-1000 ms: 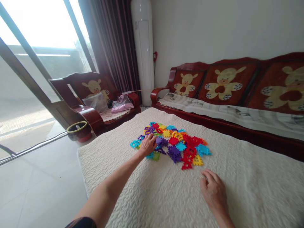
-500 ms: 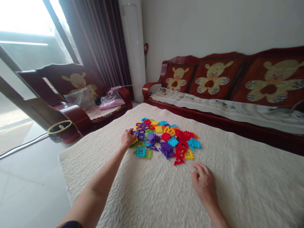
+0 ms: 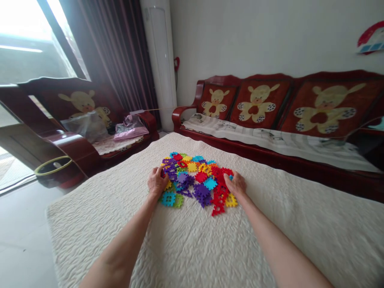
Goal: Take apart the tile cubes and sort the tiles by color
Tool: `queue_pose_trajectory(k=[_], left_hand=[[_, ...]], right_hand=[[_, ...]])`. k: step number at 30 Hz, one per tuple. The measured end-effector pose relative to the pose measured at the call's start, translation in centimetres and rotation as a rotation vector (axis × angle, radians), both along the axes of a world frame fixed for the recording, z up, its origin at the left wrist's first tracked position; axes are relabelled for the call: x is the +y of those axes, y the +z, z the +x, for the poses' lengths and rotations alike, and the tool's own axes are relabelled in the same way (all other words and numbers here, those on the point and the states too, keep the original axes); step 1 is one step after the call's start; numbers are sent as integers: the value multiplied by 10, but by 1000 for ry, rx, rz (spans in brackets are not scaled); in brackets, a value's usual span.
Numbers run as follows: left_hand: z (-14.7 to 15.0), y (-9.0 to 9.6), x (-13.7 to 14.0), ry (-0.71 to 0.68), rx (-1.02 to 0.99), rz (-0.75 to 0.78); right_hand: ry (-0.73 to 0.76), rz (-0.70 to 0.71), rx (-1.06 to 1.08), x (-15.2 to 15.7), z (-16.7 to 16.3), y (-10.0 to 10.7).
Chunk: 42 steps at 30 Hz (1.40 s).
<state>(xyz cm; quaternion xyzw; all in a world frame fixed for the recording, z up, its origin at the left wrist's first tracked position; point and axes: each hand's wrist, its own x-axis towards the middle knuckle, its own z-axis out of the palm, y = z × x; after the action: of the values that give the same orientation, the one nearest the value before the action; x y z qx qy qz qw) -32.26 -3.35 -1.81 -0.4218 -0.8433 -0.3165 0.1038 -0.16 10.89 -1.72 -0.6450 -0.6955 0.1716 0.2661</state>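
A loose heap of plastic interlocking building pieces lies on the quilted cloth (image 3: 192,240), notched along their edges. At its left edge is my left hand (image 3: 157,182), fingers bent and apart, touching purple pieces (image 3: 170,171) and a yellow one. Against the right edge rests my right hand (image 3: 236,184), its thumb on the red pieces (image 3: 220,190) and its fingers partly hiding a blue piece. Neither hand lifts anything. Nearest me lie a blue window-shaped piece (image 3: 168,199), a green piece (image 3: 179,201) and a yellow piece (image 3: 231,201).
Behind the cloth-covered surface stands a dark red wooden sofa (image 3: 207,138) with bear-patterned cushions. A matching armchair (image 3: 69,148) at the left holds plastic bags (image 3: 132,127). On the floor beside it is a bin with a yellow-green rim (image 3: 54,165).
My right hand has moved forward and left from the bare cloth to the heap's right edge. My left hand stays at the left edge. The view has turned slightly right.
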Motion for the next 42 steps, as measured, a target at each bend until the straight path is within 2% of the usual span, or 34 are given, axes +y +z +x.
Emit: queue_pose_trajectory(k=[3,6,8,10,13,16,19,21,25,28,30,34,36,38,40,42], left_hand=[[-1,1,-1,-7,10,-13],[-1,6,0,-36,-3,3],[7,12,-1,-106,3,47],[27,17,-6,-234,45,117],[82,16,-25,-518,131,199],[147,1,-54,-829,162,196],[194,-18,-78,-1018,102,172],[210,-28,-86,-1045,74,212],[214,-33,-84,-1129,12,200],[205,-20,-81,-1262,-108,75],[198,-7,-82,-1294,-237,-6],[184,14,-89,-1170,-589,-192],[181,16,-90,-1151,-782,-301],[179,15,-89,-1169,-935,-347],[178,13,-84,-1168,-1011,-353],[175,14,-78,-1132,-1011,-364]], right_hand=[[95,10,95,-13,-26,1],[138,244,229,-39,-33,4],[195,403,348,-63,-27,7],[277,424,466,-94,-18,8],[357,191,600,-146,-2,4],[386,-50,719,-188,13,-3],[433,-212,828,-210,27,-5],[451,-269,855,-215,33,-4],[389,-296,849,-214,38,1],[277,-322,855,-214,36,5],[237,-354,867,-214,35,8],[248,-369,889,-217,35,13],[286,-378,906,-219,36,12],[300,-379,901,-220,38,7],[289,-357,857,-217,40,1],[268,-279,765,-207,43,-3]])
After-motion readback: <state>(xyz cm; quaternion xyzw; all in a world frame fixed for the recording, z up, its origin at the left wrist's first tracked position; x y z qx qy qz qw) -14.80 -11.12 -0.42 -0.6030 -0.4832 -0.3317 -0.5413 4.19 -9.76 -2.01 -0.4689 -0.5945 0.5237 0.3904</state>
